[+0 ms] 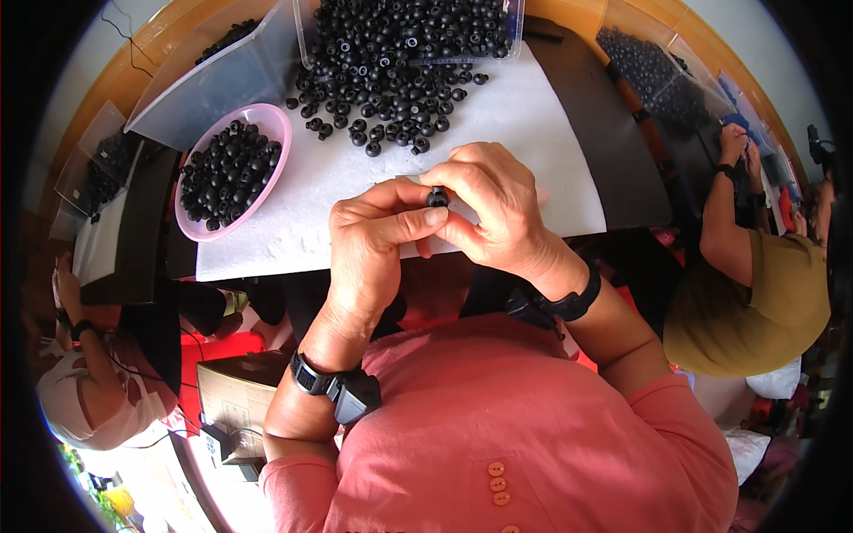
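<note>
A small round black part [436,197], like a plastic knob with a narrow neck, is pinched between my two hands above the near edge of the white sheet. My left hand [373,235] is closed, its thumb pressed against the part's lower side. My right hand [493,209] is closed too, with thumb and fingertips gripping the part from the other side. The fingers hide some of it. Just beyond my hands, many loose black parts [373,133] like it spill across the sheet from a clear plastic bin [518,31].
A pink bowl [283,133] of black parts stands on the white sheet [551,133] at the left. Behind it is a large translucent bin [213,93]. One person [755,284] works at the right, another [98,382] at the left. A cardboard box [233,400] sits low at my left.
</note>
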Available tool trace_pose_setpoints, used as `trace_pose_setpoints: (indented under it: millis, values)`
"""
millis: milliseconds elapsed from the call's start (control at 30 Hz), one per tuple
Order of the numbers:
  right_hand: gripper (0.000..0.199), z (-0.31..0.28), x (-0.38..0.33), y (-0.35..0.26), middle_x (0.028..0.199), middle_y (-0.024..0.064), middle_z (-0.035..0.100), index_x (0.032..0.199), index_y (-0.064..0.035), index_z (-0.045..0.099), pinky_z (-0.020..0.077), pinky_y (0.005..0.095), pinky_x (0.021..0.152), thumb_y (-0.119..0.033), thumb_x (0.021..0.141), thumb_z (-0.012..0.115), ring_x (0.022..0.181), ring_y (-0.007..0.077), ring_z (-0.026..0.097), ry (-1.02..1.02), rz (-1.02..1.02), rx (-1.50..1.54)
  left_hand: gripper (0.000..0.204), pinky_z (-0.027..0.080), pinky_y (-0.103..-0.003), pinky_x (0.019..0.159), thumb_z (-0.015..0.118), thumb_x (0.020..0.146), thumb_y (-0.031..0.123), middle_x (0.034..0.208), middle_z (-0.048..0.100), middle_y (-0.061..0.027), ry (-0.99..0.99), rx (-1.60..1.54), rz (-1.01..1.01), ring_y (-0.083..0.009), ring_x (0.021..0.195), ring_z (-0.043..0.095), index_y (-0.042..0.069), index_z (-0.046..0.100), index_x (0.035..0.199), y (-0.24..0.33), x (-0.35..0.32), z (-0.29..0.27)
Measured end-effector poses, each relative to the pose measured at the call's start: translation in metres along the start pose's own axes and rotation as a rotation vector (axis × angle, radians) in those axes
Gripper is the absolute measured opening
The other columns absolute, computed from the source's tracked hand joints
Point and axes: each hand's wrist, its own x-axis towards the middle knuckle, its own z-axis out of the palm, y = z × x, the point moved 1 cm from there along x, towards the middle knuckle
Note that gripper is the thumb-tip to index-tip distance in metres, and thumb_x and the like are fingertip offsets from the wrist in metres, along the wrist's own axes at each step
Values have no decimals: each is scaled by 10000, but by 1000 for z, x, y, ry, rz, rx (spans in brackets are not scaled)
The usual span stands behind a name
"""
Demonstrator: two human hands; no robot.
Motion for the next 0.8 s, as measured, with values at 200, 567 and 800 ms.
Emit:
trace_pose_setpoints:
  millis: [200,567,800]
  values:
    - [381,-3,1,-1,903,83,599,994,-69,685,495,377,645,-93,650,847,746,264,596,8,-17,-49,189,534,-290,590,724,937,90,919,722,-113,4,-57,25,-171,717,653,-67,720,1043,-3,0,1]
    - [386,-11,3,0,875,86,595,959,-43,680,485,373,617,-159,659,894,725,258,590,-53,-36,-102,175,490,-240,554,686,983,118,832,711,-96,111,-11,51,-124,648,611,-48,736,1006,2,-6,6]
    - [344,-17,4,3,817,89,553,868,-26,650,460,371,577,-203,705,896,665,257,562,-60,-65,-115,199,499,-241,551,661,1000,121,852,721,-119,131,-27,76,-144,717,644,-68,720,1026,0,-8,-10]
